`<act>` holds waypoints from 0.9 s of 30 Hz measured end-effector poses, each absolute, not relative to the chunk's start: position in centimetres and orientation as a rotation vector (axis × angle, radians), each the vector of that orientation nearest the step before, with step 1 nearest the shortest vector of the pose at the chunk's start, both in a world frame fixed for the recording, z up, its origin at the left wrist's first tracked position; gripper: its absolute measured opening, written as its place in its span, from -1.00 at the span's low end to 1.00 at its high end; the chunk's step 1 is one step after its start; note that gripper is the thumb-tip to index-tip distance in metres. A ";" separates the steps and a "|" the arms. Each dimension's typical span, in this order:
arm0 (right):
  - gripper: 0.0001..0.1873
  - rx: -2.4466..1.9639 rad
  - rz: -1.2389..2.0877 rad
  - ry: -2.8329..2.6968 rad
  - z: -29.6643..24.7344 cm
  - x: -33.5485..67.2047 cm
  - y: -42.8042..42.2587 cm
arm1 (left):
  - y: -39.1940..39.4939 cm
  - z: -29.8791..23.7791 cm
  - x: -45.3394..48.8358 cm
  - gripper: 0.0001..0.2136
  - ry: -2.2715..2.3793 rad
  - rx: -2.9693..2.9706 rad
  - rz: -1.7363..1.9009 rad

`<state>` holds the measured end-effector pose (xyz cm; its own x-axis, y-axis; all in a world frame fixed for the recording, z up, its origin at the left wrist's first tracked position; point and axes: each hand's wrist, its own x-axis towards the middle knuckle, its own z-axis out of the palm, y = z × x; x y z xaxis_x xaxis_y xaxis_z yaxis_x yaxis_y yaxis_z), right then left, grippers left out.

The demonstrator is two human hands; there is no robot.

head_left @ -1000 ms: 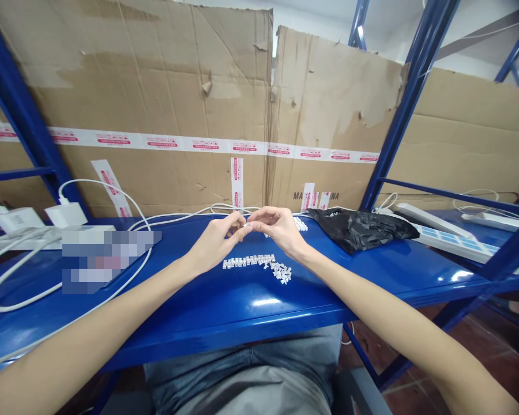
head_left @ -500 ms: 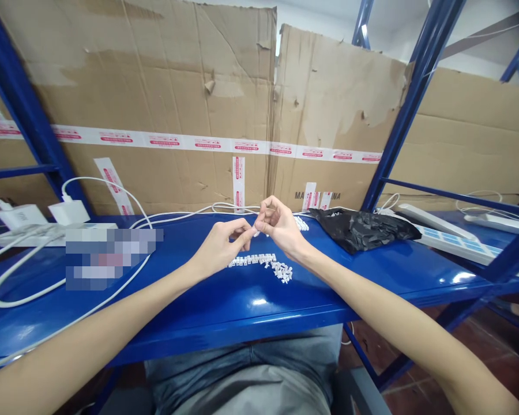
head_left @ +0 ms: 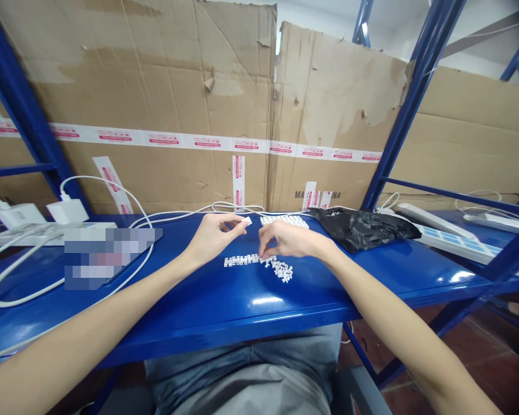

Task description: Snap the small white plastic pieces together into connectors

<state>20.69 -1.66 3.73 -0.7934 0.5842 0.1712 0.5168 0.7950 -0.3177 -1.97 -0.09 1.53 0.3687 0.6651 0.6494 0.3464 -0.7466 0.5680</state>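
My left hand hovers over the blue shelf and pinches a small white plastic piece between thumb and fingertips. My right hand is lowered, its fingertips pinched at the right end of a row of small white pieces lying on the shelf. A loose heap of the same white pieces lies just right of that row, under my right hand. Another row of white pieces lies further back.
A crumpled black plastic bag lies to the right. White power strips lie at the far right. White cables and a charger lie on the left. Cardboard sheets stand behind the shelf, between blue posts.
My hands were joined together in the air. They have parted: the right hand dropped to the row of pieces on the shelf, the left kept one white piece.
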 end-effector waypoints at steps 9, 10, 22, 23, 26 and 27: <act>-0.88 -0.887 0.235 -2.784 4.2 20.6 -2.1 | 0.2 1.3 -2.1 -0.73 0.899 2.347 1.275; -0.88 -0.896 0.222 -2.788 4.2 20.6 -2.2 | 0.2 1.3 -2.1 -0.73 0.899 2.350 1.271; -0.85 -0.924 0.501 -2.825 3.6 20.5 -2.2 | 0.2 1.3 -2.0 -0.72 0.882 2.327 1.237; -0.86 -0.927 0.503 -2.827 3.5 20.4 -2.2 | 0.2 1.3 -2.0 -0.72 0.876 2.329 1.232; -0.89 -0.913 0.489 -2.843 3.3 19.9 -2.5 | 0.0 1.3 -1.9 -0.72 0.858 2.335 1.223; -0.90 -0.891 0.477 -2.852 3.3 19.7 -2.6 | 0.0 1.3 -1.9 -0.72 0.854 2.334 1.222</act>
<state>19.71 -2.63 3.28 -0.8203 0.5717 0.0163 0.5352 0.7774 -0.3305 -1.89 -0.03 1.35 0.4404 0.6620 0.6065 0.3415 -0.7482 0.5688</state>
